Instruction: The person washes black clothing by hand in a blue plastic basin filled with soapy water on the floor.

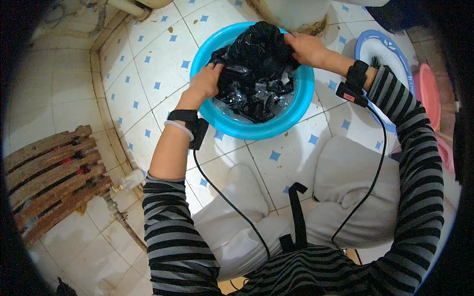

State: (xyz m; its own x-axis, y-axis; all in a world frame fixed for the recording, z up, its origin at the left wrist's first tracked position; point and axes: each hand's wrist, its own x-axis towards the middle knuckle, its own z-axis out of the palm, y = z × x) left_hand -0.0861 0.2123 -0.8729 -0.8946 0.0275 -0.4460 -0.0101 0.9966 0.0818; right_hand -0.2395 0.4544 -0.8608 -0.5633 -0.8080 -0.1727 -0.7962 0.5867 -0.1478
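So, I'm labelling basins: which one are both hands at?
The turquoise basin: left hand and right hand hold black cloth there; the blue-rimmed basin and pink basin sit farther right.

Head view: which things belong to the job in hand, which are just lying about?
In the job: left hand and right hand, both on the black cloth; turquoise basin; water in it.
Apparently just lying about: blue-rimmed basin and pink container, both at right.

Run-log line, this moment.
left hand: on wet black cloth | right hand: same cloth | round turquoise plastic basin: cloth, water inside
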